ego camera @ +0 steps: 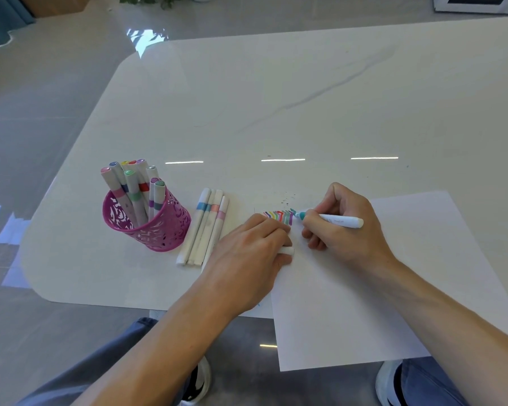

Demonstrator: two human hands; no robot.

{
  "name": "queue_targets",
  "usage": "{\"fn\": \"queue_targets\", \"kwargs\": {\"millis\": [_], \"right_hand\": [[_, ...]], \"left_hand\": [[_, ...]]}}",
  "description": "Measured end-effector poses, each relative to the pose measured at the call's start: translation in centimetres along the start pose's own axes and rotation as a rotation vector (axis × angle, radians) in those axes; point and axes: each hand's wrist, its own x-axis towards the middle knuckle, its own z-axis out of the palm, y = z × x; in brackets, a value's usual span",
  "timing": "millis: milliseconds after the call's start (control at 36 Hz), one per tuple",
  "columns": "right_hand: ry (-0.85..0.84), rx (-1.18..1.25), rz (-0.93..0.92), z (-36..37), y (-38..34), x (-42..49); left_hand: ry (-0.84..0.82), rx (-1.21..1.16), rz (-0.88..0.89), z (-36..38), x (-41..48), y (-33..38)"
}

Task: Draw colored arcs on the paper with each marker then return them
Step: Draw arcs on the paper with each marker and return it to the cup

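My right hand (343, 221) grips a white marker (339, 220) with a teal tip, and the tip touches the white paper (379, 303) at the right end of a row of coloured arcs (279, 216). My left hand (252, 256) rests on the paper's left edge with its fingers curled round a white marker cap (286, 250). A pink perforated cup (156, 227) at the left holds several upright markers. Several white markers (204, 227) lie side by side on the table between the cup and my left hand.
The paper overhangs the front edge of the white marble table (276, 112). My knees and shoes show below the table edge. A white appliance (478, 2) and a plant (156, 0) stand beyond the far side.
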Motion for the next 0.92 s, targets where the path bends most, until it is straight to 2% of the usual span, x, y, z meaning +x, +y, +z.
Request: {"fn": "queue_targets", "kwargs": {"millis": [917], "right_hand": [[-0.035,-0.005,0.001,-0.01,-0.14,0.26]], "left_hand": [[-0.001,0.001,-0.016,-0.02,-0.08,0.07]]}}
